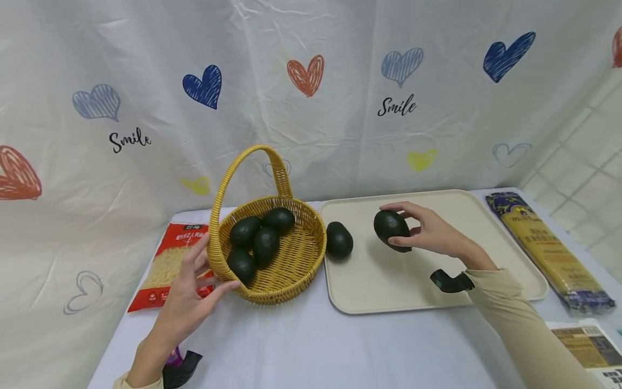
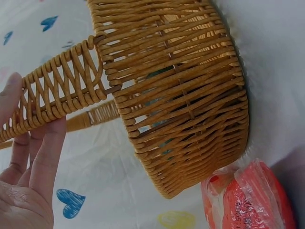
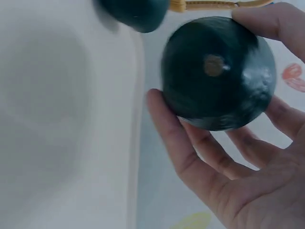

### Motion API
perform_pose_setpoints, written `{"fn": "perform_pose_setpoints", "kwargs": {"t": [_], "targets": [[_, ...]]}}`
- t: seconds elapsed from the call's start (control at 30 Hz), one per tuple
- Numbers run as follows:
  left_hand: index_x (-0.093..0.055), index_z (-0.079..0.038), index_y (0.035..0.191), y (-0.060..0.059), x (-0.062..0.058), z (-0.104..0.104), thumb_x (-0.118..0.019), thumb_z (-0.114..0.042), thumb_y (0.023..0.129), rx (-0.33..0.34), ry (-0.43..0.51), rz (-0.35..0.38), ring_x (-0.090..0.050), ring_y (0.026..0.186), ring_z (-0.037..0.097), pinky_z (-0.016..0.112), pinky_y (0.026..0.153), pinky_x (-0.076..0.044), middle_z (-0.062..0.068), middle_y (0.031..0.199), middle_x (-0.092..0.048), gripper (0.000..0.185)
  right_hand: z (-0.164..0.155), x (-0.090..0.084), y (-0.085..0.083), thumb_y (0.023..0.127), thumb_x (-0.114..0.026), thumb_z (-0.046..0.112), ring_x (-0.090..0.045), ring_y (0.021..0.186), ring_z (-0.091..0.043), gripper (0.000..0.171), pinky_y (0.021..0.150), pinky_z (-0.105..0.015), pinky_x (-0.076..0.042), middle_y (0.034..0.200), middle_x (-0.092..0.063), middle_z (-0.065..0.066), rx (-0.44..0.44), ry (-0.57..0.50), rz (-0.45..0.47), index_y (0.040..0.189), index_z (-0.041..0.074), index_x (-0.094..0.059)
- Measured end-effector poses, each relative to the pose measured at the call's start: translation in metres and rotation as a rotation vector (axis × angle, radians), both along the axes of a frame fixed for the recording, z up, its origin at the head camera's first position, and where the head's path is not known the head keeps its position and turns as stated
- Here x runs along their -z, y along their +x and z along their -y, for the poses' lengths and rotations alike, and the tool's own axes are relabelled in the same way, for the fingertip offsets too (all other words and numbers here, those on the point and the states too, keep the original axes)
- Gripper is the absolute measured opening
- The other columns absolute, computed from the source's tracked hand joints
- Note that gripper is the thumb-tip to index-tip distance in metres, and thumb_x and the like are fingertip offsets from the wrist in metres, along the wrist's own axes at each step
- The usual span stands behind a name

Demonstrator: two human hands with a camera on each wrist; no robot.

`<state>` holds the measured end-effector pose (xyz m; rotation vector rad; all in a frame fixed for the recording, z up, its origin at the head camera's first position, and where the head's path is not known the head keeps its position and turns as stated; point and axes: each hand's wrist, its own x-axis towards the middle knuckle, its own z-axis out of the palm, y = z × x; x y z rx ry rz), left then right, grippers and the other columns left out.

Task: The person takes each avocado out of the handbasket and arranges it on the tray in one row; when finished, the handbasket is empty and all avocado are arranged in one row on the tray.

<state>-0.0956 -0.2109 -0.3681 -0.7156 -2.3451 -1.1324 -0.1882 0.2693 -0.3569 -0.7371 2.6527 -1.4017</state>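
Here the right hand grips an avocado above the tray; the left hand, fingers relaxed, touches the basket.

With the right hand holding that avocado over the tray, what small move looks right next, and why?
Probably lower the avocado onto the bare tray, right of the avocado already resting there. The right hand grips it just above the tray surface, while the left hand touches the basket rim, where four more lie.

Both arms wear long beige sleeves reaching the wrists. A black wrist mount sits at the right cuff. Another black mount sits at the left wrist, with a purple patch.
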Motion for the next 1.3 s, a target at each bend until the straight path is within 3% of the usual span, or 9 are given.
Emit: {"fn": "perform_pose_setpoints", "kwargs": {"t": [0.1,0.43,0.57,0.67,0.77,0.9,1.03,1.13,1.3], "targets": [[-0.021,-0.010,0.164,0.000,0.000,0.000,-0.088,0.019,0.068,0.003,0.004,-0.006,-0.047,0.128,-0.015,0.010,0.086,-0.054,0.024,0.151,-0.047,0.120,-0.003,0.009,0.000,0.087,-0.086,0.008,-0.053,0.117,-0.033,0.064,0.076,-0.032,-0.063,0.141,-0.059,-0.012,-0.025,0.012,0.017,0.144,0.008,-0.058],[-0.021,-0.010,0.164,0.001,-0.001,-0.001,-0.088,0.019,0.067,0.000,-0.002,-0.001,-0.048,0.129,-0.014,0.009,0.086,-0.054,0.024,0.149,-0.049,0.122,0.000,0.026,-0.001,0.085,-0.088,0.008,-0.053,0.116,-0.033,0.062,0.070,-0.033,-0.062,0.140,-0.060,-0.012,-0.117,0.052,0.032,0.140,0.006,-0.060],[-0.021,-0.011,0.164,0.001,0.000,-0.001,-0.088,0.017,0.069,-0.012,-0.006,0.003,-0.063,0.126,0.015,0.009,0.087,-0.053,0.024,0.150,-0.048,0.120,0.002,0.028,0.000,0.085,-0.088,0.010,-0.054,0.116,-0.027,0.060,0.069,-0.032,-0.062,0.139,-0.061,-0.009,-0.169,0.086,0.040,0.139,0.007,-0.062],[-0.022,-0.009,0.163,0.001,-0.001,-0.001,-0.088,0.017,0.068,-0.012,-0.009,-0.005,-0.060,0.124,0.036,0.009,0.087,-0.053,0.024,0.151,-0.047,0.119,0.002,0.029,-0.001,0.085,-0.088,0.011,-0.057,0.117,-0.028,0.057,0.070,-0.032,-0.062,0.137,-0.063,-0.009,-0.200,0.108,0.031,0.136,0.007,-0.064],[-0.022,-0.009,0.163,0.001,-0.001,0.000,-0.088,0.018,0.068,-0.007,-0.005,-0.005,-0.063,0.126,0.015,0.010,0.087,-0.053,0.024,0.151,-0.046,0.119,0.003,0.029,-0.002,0.086,-0.088,0.011,-0.061,0.118,-0.033,0.052,0.075,-0.033,-0.062,0.135,-0.065,-0.009,-0.196,0.109,0.024,0.133,0.007,-0.066],[-0.021,-0.009,0.164,0.001,-0.002,0.000,-0.087,0.019,0.068,-0.001,0.001,-0.002,-0.046,0.131,-0.015,0.009,0.087,-0.053,0.025,0.152,-0.045,0.119,0.004,0.028,-0.004,0.089,-0.085,0.013,-0.061,0.119,-0.034,0.046,0.084,-0.033,-0.062,0.134,-0.066,-0.009,-0.162,0.093,0.047,0.131,0.007,-0.068],[-0.021,-0.009,0.164,0.001,-0.002,0.000,-0.087,0.020,0.068,0.001,0.005,0.005,-0.044,0.131,-0.017,0.009,0.087,-0.053,0.025,0.152,-0.044,0.120,0.006,0.028,-0.004,0.092,-0.082,0.013,-0.062,0.115,-0.030,0.042,0.089,-0.032,-0.061,0.135,-0.065,-0.011,-0.113,0.082,0.060,0.131,0.005,-0.066],[-0.021,-0.010,0.164,0.001,-0.002,0.000,-0.087,0.020,0.068,0.001,0.005,0.008,-0.045,0.131,-0.017,0.009,0.087,-0.053,0.025,0.153,-0.044,0.120,0.008,0.028,-0.004,0.094,-0.080,0.014,-0.062,0.112,-0.029,0.042,0.094,-0.039,-0.058,0.137,-0.064,-0.014,-0.055,0.083,0.055,0.133,0.004,-0.065],[-0.021,-0.009,0.164,0.000,-0.003,0.000,-0.087,0.020,0.067,0.001,0.003,0.004,-0.046,0.129,-0.017,0.009,0.087,-0.053,0.025,0.151,-0.046,0.121,0.012,0.028,-0.005,0.098,-0.076,0.021,-0.058,0.122,-0.036,0.044,0.100,-0.053,-0.052,0.143,-0.060,-0.015,0.055,0.089,0.060,0.137,0.006,-0.061]]}}
